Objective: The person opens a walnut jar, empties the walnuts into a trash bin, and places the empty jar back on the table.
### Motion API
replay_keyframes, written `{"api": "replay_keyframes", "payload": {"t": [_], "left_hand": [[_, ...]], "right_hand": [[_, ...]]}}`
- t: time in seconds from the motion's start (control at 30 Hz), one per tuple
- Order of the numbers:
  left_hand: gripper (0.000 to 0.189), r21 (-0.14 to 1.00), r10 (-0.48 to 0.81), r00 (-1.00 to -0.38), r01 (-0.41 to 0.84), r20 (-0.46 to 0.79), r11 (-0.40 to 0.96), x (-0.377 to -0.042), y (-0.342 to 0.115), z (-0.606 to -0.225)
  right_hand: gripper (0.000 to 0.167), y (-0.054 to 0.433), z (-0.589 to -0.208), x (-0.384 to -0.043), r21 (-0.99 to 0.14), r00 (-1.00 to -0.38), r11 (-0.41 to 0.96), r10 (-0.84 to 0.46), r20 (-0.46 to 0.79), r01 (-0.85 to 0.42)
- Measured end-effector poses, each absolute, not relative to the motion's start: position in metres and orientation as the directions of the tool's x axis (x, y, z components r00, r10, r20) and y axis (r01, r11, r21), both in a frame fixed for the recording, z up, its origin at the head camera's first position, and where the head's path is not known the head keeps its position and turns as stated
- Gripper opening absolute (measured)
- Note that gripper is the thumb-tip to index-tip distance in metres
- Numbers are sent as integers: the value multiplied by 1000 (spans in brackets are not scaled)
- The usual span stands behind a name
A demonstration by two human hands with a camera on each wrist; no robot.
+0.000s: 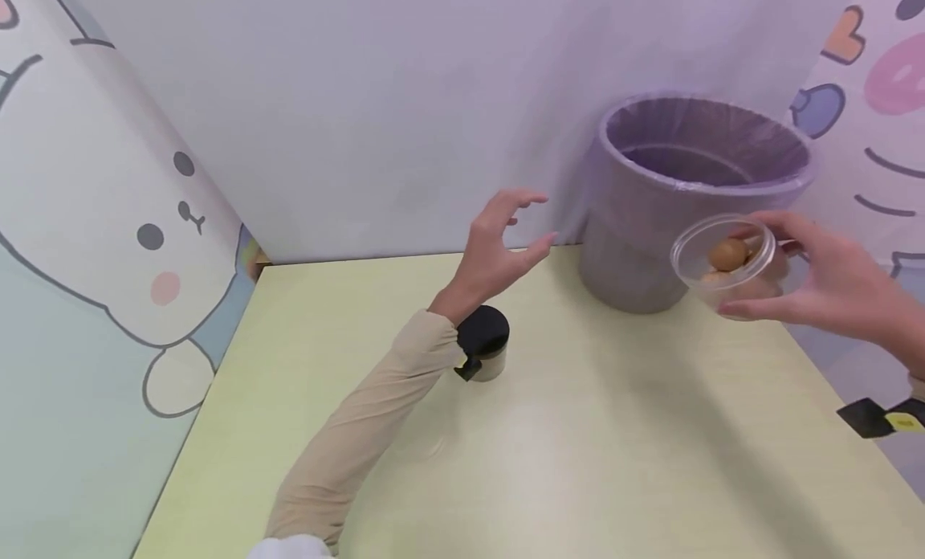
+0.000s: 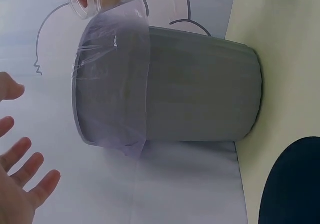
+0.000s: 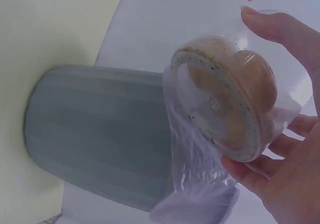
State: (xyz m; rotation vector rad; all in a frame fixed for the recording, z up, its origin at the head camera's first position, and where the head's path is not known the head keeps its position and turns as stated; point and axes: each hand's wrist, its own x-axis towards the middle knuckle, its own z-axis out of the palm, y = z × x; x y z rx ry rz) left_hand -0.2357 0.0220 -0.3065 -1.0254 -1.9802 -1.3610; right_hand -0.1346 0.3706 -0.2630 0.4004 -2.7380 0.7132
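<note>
My right hand [image 1: 831, 274] grips a clear plastic jar [image 1: 694, 262], thumb on one side and fingers on the other. The jar is tilted, its round mouth turned to the left, in front of and just below the bin's rim. Several brown, round, ball-like pieces [image 1: 728, 255] sit inside it. In the right wrist view, the jar's base [image 3: 215, 104] faces the camera, with dark specks along its edge. My left hand [image 1: 499, 250] is raised in the air, holding nothing, its fingers and thumb spread apart. Below the left wrist stands a small black-lidded container [image 1: 486, 334], partly hidden by the sleeve.
A grey bin [image 1: 636, 246] with a thin purple-tinted plastic liner [image 2: 120, 84] stands at the table's back right, against a pale wall [image 1: 361, 125]. A faint clear curved edge [image 1: 436, 448] shows on the pale yellow table [image 1: 542, 479]. Cartoon-printed panels [image 1: 94, 181] flank both sides.
</note>
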Motion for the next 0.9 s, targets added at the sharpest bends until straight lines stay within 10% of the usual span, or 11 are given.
{"api": "replay_keyframes", "payload": {"t": [0.23,0.9], "left_hand": [[38,411,334,-475,878,814,245,-256,41,-301],[38,361,371,-467,876,803,321,-293,110,-300]], "right_hand": [[93,384,-255,-137,-396,-911,854,-189,365,-336],[90,409,-231,-147,-431,-865,824,-134,483,-369]]}}
